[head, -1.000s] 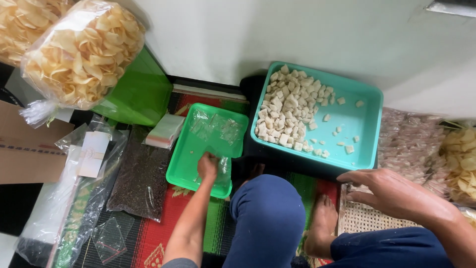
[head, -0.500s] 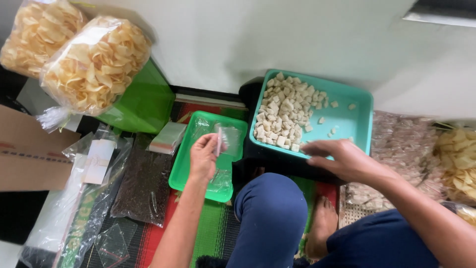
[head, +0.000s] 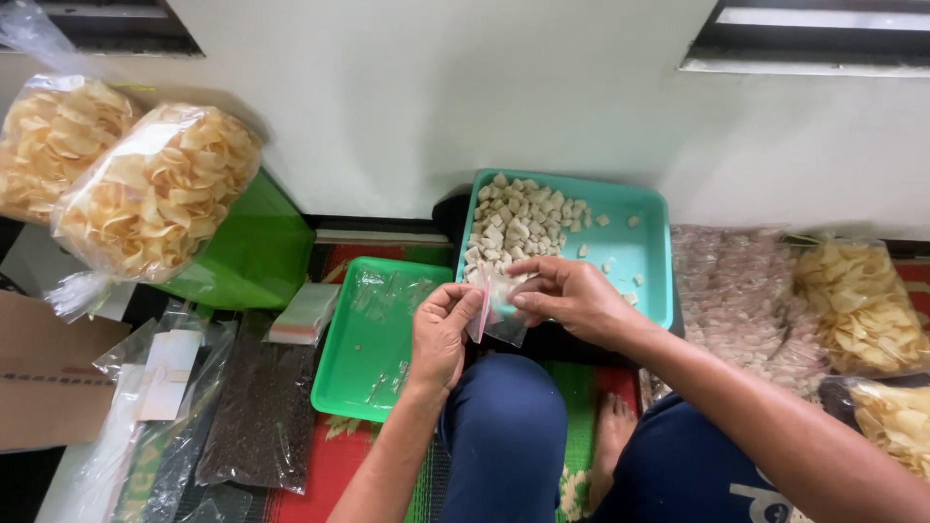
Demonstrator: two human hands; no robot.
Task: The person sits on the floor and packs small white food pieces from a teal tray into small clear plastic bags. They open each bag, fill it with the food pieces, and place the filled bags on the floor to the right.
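My left hand (head: 441,329) and my right hand (head: 570,298) both pinch a small clear plastic bag (head: 496,312) with a pink strip at its mouth, held above my knee. Just behind the hands sits a teal tray (head: 639,254) with a heap of pale food pieces (head: 518,225) in its left half. To the left of the hands lies a green tray (head: 363,358) with empty clear bags (head: 387,291) in it.
Two big bags of yellow crackers (head: 155,199) lean on a green container (head: 257,254) at the left. Filled packets (head: 736,295) and cracker bags (head: 857,305) lie at the right. A stack of small bags (head: 302,315), dark packets (head: 257,412) and a cardboard box (head: 44,387) lie left.
My left hand lifted a small bag from the green tray. My right hand came over from the right side and took hold of the bag too.
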